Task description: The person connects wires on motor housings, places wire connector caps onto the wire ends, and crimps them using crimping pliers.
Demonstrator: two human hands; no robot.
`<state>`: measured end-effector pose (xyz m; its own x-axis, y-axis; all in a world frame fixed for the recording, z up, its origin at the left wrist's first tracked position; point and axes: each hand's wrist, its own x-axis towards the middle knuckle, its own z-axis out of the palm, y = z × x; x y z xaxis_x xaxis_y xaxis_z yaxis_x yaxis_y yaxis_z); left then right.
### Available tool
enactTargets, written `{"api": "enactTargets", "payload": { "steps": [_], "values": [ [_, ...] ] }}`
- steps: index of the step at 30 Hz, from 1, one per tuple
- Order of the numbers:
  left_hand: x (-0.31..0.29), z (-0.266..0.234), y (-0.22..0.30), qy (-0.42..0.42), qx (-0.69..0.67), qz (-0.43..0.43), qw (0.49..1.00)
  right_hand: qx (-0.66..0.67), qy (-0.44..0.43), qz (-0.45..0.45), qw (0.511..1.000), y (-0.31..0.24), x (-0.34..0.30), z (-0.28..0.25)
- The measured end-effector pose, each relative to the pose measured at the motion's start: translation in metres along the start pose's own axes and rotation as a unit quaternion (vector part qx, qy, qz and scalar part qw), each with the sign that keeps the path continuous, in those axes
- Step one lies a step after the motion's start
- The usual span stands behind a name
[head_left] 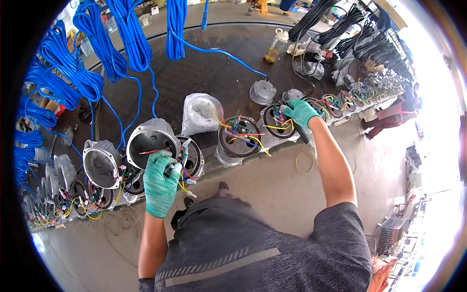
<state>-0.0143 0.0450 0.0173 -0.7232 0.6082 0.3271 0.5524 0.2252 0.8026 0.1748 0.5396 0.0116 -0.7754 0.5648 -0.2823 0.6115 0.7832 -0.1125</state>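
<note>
"Round metal housing: where is it?"

"On the dark bench, open end toward the wearer, just beyond the gloved left hand. Fingers curl beside a red wire; whether they grip cannot be told."

"And the gloved right hand?"

"Fingers bent over a wired round base; their hold is hidden. Between hands: a second wired base. Farther out: plastic bag, bottle, blue cable coils."

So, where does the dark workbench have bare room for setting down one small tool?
A wide bare patch of the workbench lies beyond the clear plastic bag, left of the grey round cap. Another lies left of the bottle, beyond the loose blue cable. The front edge, around the left hand and right hand, is crowded with round grey housings and coloured wires.
</note>
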Motion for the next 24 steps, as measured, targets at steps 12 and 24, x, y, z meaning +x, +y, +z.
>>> {"api": "enactTargets", "payload": {
  "steps": [12, 24],
  "values": [
    [0.000, -0.001, 0.005, -0.015, 0.001, -0.018, 1.000, 0.230, 0.128, -0.012, 0.965, 0.000, -0.007, 0.026],
    [0.000, -0.001, 0.005, -0.016, 0.001, -0.022, 1.000, 0.208, 0.073, 0.022, 0.975, 0.009, 0.000, 0.022]
  ]
}}
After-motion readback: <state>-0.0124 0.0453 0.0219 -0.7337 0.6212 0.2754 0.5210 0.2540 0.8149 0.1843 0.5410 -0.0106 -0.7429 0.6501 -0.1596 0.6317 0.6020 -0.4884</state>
